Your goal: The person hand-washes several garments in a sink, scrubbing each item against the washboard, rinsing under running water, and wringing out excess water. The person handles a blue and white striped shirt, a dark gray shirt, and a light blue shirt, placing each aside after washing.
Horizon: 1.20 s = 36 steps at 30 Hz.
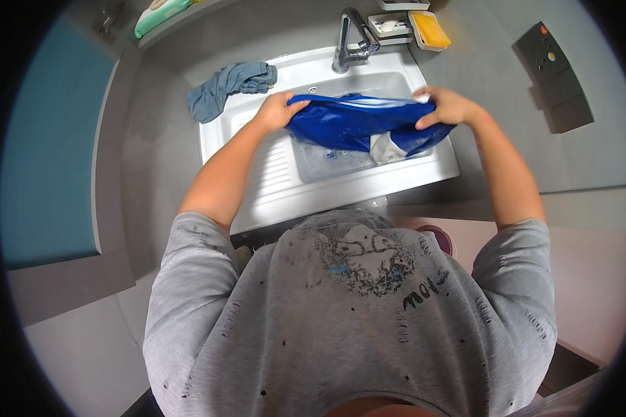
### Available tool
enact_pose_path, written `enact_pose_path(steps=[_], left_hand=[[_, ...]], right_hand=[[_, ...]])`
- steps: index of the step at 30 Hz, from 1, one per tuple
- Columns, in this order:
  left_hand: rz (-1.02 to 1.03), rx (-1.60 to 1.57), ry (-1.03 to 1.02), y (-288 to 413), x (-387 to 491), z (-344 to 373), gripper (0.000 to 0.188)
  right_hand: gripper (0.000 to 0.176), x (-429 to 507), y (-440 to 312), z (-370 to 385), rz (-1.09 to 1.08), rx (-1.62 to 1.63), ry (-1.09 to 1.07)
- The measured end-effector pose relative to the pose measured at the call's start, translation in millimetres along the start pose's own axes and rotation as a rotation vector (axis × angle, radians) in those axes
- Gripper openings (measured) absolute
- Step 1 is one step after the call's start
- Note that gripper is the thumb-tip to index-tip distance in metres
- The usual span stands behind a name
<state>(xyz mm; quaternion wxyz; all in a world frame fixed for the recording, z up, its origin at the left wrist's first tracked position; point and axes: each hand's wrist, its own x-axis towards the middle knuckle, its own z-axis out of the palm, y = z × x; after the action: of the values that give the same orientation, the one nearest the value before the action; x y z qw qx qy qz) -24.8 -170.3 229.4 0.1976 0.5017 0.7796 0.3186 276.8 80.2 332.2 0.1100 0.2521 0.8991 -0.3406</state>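
Observation:
A blue garment (339, 125) with a white patch hangs stretched between my two hands, over the basin of a white laundry sink (433, 172). My left hand (280, 111) grips its left end, thumb on top. Its right end is pinched in my right hand (446, 108), where a bit of white shows at the fingers. The lower part of the cloth sags into the basin. Below it, soapy water (328, 161) with bubbles is visible. The cloth covers much of the basin, so what lies beneath it is hidden.
A chrome faucet (344, 49) rises behind the basin. Crumpled grey-blue cloth (229, 88) lies over the sink's back left corner, beyond the ribbed washboard (268, 167). Soap dishes (388, 26) and a yellow bar (431, 30) are on the wall at the back right. A grey holder (558, 78) hangs further right.

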Motion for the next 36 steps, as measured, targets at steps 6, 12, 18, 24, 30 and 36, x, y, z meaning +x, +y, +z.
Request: enact_pose_path(steps=[6,12,18,24,30,36], left_hand=[[0.103,-0.025,0.070,73,35,-23,0.040],[-0.149,-0.466,-0.011,123,43,-10,0.036],[-0.269,-0.379,-0.133,140,39,-5,0.026],[-0.077,-0.087,-0.451,86,15,-17,0.038],[0.005,-0.037,-0.200,51,-7,-6,0.032],[0.215,-0.067,0.164,104,30,-7,0.031]], right_hand=[[0.029,39,12,54,-0.114,-0.025,0.177],[0.045,70,-36,80,-0.424,1.039,0.227],[0.095,79,-80,98,-0.332,0.787,0.186],[0.034,74,-76,63,-0.330,0.450,0.067],[0.027,53,-78,39,-0.350,0.576,0.114],[0.090,69,-83,55,-0.387,0.473,0.199]])
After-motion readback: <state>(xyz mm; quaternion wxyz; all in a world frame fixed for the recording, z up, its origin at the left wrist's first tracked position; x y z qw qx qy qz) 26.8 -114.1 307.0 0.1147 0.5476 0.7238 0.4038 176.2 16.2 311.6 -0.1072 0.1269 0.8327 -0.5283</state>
